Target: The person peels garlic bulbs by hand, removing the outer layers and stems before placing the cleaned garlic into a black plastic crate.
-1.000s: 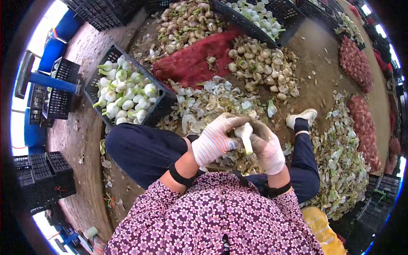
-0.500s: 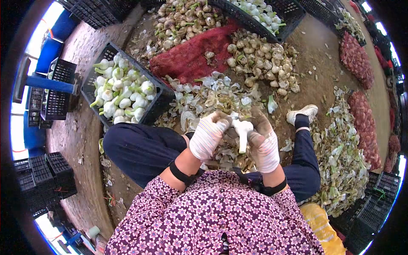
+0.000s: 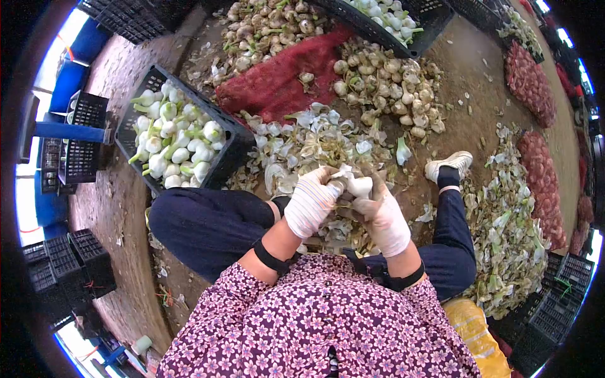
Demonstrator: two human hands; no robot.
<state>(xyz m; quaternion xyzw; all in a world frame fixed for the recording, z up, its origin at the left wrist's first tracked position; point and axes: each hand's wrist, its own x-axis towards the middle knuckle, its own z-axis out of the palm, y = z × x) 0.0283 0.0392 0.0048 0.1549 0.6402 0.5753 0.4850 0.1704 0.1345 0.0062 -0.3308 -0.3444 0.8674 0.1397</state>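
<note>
Both of my hands wear pale, soiled gloves and meet above a heap of loose garlic skins (image 3: pixel 309 142). My left hand (image 3: pixel 313 198) pinches the left side of a white garlic bulb (image 3: pixel 360 186), where a flap of pale skin sticks up. Around the bulb's right side curl the fingers of my right hand (image 3: pixel 382 211). The bulb's stem is hidden by my fingers. Beyond my left knee, a black crate (image 3: pixel 230 160) holds several white bulbs with cut green stems (image 3: pixel 179 135).
Unpeeled garlic (image 3: pixel 397 85) lies on the ground beside a red mesh sack (image 3: pixel 277 82). Another black crate (image 3: pixel 435 31) of bulbs stands at the top. More skins (image 3: pixel 504 233) and filled red sacks (image 3: pixel 539 179) are at the right; stacked crates (image 3: pixel 88 255) at the left.
The bulb has turned, and its stem, which pointed down toward me, no longer shows. My right hand has rotated around it. The view has shifted slightly.
</note>
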